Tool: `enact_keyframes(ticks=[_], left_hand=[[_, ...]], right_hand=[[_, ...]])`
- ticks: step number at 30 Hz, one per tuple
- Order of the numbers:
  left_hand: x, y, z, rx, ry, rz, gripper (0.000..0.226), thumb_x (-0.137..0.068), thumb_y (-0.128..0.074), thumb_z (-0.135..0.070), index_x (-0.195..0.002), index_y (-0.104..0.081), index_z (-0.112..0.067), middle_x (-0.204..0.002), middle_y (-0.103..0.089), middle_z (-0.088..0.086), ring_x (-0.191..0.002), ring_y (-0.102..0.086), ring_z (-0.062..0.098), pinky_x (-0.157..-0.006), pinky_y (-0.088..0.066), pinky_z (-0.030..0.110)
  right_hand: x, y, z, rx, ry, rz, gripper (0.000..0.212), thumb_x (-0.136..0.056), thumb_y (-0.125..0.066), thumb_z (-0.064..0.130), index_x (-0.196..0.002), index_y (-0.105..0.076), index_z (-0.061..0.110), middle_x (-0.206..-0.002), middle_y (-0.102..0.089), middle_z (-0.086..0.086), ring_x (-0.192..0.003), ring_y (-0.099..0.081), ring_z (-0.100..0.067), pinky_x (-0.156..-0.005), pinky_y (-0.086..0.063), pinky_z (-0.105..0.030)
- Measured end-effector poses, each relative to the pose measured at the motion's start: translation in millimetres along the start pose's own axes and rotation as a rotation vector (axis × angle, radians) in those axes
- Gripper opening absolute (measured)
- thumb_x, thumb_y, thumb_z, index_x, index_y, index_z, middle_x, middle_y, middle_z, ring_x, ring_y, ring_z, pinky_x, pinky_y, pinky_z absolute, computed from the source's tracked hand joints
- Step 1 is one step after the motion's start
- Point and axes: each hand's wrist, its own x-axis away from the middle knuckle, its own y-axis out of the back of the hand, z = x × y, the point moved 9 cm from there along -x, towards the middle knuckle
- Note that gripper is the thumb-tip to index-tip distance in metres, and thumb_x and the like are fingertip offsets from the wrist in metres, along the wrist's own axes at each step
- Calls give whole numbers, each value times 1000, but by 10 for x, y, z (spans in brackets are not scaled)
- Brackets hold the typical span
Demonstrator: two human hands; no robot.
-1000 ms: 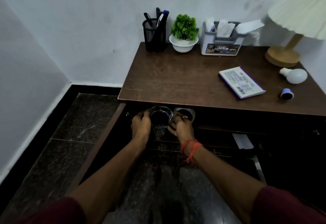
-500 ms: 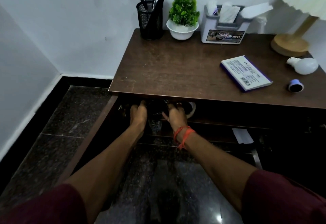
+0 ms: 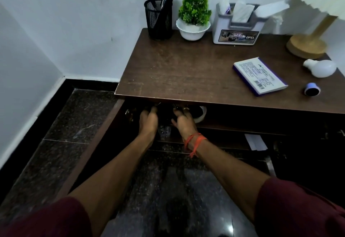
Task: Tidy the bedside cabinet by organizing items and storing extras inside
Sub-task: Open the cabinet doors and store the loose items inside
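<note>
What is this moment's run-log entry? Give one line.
phase: storing | left hand: holds glass | right hand: holds glass | place: under cabinet top | fingers: partly hidden

Both hands were under the front edge of the cabinet top [image 3: 186, 72]. The left hand [image 3: 148, 121] and right hand [image 3: 183, 122] cupped a clear glass [image 3: 164, 130] between them, fingertips hidden by that edge. A white tape roll [image 3: 201, 114] sat under the top too. On the top: mesh pen holder [image 3: 158, 18] back-left, plant pot [image 3: 193, 30] and white organiser [image 3: 236, 29] along the back, lamp base [image 3: 306, 45] back-right, and flat box [image 3: 259, 75], bulb [image 3: 320, 67] and blue cap [image 3: 312, 89] at the right end.
</note>
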Motion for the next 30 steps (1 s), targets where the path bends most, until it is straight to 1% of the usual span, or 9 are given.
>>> enact_keyframes(ticks=[3,5,7,10,13,18,24,27,30], left_hand=[[137,0,-72,-41,-70,46,40,-93,-51,-26,-127,-60,-9,-128,-62,14,-122,-56,30,-106,-43,42],[247,-19,-126,-115,-108,91,40,-93,-51,-30,-128,-59,-12,-128,-62,14,-122,-56,31,-107,-42,43],[377,-58,-149,-157,-122,134,39,-96,-51,-30,-130,-58,-13,-129,-62,13,-122,-55,29,-106,-42,40],[668,-173,-214,-182,-151,214,43,-97,-51,-30,-137,-52,-13,-137,-58,9,-128,-52,25,-109,-39,35],[1043,-356,-302,-232,-183,309,46,-99,-50,-26,-142,-46,-12,-140,-53,4,-134,-45,20,-104,-33,21],[1584,-731,-561,-209,-269,418,43,-98,-52,-21,-140,-50,-12,-140,-54,4,-130,-46,12,-100,-32,18],[2024,-1063,-919,-63,-311,476,45,-84,-56,-45,-125,-63,-26,-126,-66,-5,-120,-58,10,-109,-43,38],[2053,-1221,-1063,4,-298,485,54,-77,-56,-53,-124,-64,-28,-128,-64,-7,-122,-57,10,-109,-43,41],[1974,-1366,-1154,67,-243,478,42,-71,-61,-57,-109,-67,-41,-127,-64,-7,-121,-57,11,-110,-42,41]], right_hand=[[251,39,133,-21,1,34,26,-87,-57,29,-113,-60,29,-109,-65,-14,-121,-53,-39,-107,-40,-55],[368,102,177,-30,6,69,29,-96,-50,17,-123,-55,27,-115,-64,-17,-124,-51,-38,-105,-42,-52],[482,209,217,-44,28,106,29,-98,-45,14,-122,-54,29,-115,-59,0,-123,-52,-23,-99,-45,-41],[677,457,272,-5,54,128,29,-99,-45,17,-123,-56,27,-125,-55,7,-122,-48,-12,-90,-43,-31],[864,829,344,68,90,91,26,-97,-50,22,-120,-60,30,-121,-57,13,-119,-50,-11,-91,-46,-33],[1161,1446,604,150,125,43,21,-95,-53,28,-105,-68,39,-116,-60,21,-114,-54,-9,-92,-47,-33],[1386,1989,1020,81,154,-20,22,-98,-48,25,-109,-67,27,-117,-63,7,-109,-57,-12,-84,-47,-30],[1384,2216,1234,38,190,-79,24,-97,-49,27,-113,-67,21,-114,-67,-1,-100,-64,-16,-76,-50,-28],[1349,2364,1461,21,249,-123,23,-97,-49,28,-108,-67,22,-112,-69,-3,-93,-64,-17,-77,-50,-31]])
